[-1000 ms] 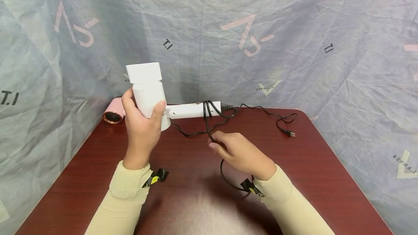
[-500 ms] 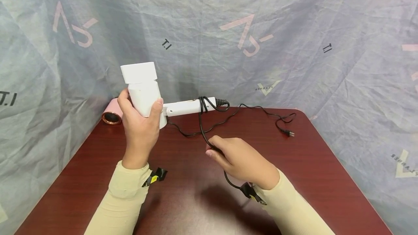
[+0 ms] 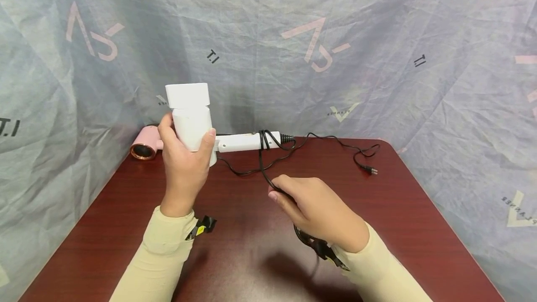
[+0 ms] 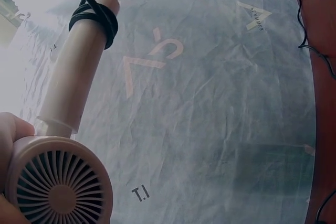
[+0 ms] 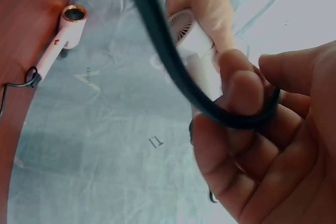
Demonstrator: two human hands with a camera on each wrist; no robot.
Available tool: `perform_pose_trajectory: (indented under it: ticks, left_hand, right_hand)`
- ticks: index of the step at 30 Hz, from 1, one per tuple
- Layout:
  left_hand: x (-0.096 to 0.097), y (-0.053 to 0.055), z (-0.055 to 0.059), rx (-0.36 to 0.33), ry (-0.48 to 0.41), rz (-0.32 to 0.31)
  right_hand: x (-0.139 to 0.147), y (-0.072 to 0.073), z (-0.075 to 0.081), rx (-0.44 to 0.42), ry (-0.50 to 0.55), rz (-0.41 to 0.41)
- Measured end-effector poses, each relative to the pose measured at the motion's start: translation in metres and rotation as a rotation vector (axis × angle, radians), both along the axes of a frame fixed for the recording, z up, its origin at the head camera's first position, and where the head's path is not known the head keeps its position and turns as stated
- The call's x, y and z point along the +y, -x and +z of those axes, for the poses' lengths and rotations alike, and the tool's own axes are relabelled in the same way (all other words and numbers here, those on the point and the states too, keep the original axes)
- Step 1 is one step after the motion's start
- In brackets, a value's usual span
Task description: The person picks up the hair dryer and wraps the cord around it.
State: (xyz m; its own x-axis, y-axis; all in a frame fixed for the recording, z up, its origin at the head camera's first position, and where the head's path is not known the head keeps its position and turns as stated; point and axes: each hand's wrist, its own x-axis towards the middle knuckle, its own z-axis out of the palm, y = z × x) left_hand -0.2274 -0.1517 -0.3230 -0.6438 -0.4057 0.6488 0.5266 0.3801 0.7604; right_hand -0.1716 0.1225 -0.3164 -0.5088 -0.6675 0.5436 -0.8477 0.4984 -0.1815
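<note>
My left hand [image 3: 183, 174] grips a white hair dryer [image 3: 191, 127] by its barrel, holding it above the table with the nozzle upward. The handle [image 3: 241, 142] points right, and a black power cord [image 3: 264, 140] is wound around its far end. In the left wrist view the round slotted vent [image 4: 62, 198] and the cord coils [image 4: 94, 23] on the handle show. My right hand [image 3: 320, 209] pinches the same cord lower down, in front of the handle. The right wrist view shows the cord [image 5: 181, 77] running through my curled fingers [image 5: 247, 95].
A pink hair dryer [image 3: 144, 144] lies at the table's back left. Its black cord [image 3: 289, 153] appears to run behind the white dryer toward a plug [image 3: 370, 170] at the back right. Grey printed cloth [image 3: 251, 36] hangs behind the dark red table [image 3: 239, 255].
The white dryer shifts left and tilts slightly, then returns right and levels. My right hand moves a little down and right with the cord. The pink dryer stays in place.
</note>
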Motion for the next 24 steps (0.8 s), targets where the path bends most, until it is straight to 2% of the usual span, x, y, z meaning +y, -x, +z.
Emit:
perform_pose_trajectory:
  ticks: [5, 10, 17, 24]
  left_hand:
    - [0.003, -0.001, -0.001, 0.009, 0.040, -0.004]
    - [0.005, -0.001, -0.002, 0.045, 0.071, -0.017]
    - [0.008, 0.000, -0.005, 0.046, 0.111, -0.021]
    - [0.010, 0.000, -0.006, 0.035, 0.148, -0.033]
  right_hand:
    - [0.002, 0.002, 0.001, 0.062, 0.065, 0.000]
    - [0.003, 0.005, 0.003, 0.126, 0.132, 0.035]
    - [0.005, 0.011, 0.005, 0.207, 0.251, 0.081]
    - [0.009, 0.016, 0.005, 0.233, 0.298, 0.033]
